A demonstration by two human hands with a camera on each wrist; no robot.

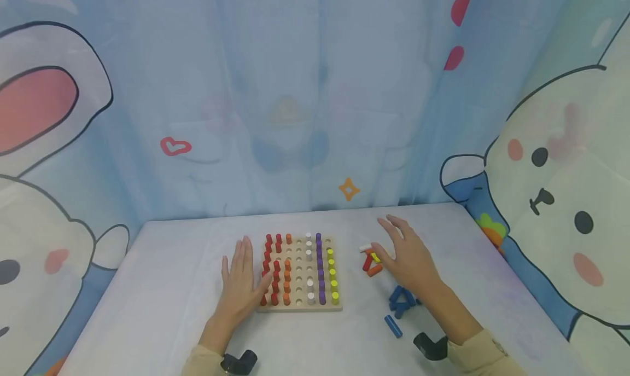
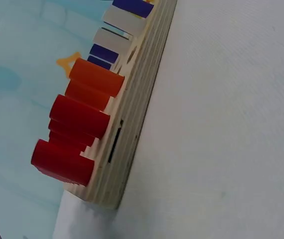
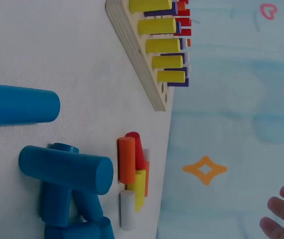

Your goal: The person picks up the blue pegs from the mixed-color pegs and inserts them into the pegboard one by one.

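A wooden pegboard [image 1: 300,308] stands on the white table, with columns of red, orange, white, purple and yellow pegs upright in its holes; one column of holes in the middle is bare. My left hand [image 1: 239,288] lies along the board's left side, fingers straight, thumb reaching over the red pegs. To the right of the board, my right hand [image 1: 410,258] hovers with fingers spread and loosely bent beside a small pile of mixed pegs, among them an orange peg [image 3: 127,160], a yellow peg [image 3: 139,186] and a white peg [image 3: 127,210]. Nothing shows between its fingers.
Several blue pegs [image 1: 401,299] lie heaped under the right forearm, with a single blue peg [image 1: 393,326] nearer the front. A blue printed curtain [image 1: 295,119] hangs behind the table's back edge. Black wrist cameras [image 1: 430,346] sit at both cuffs.
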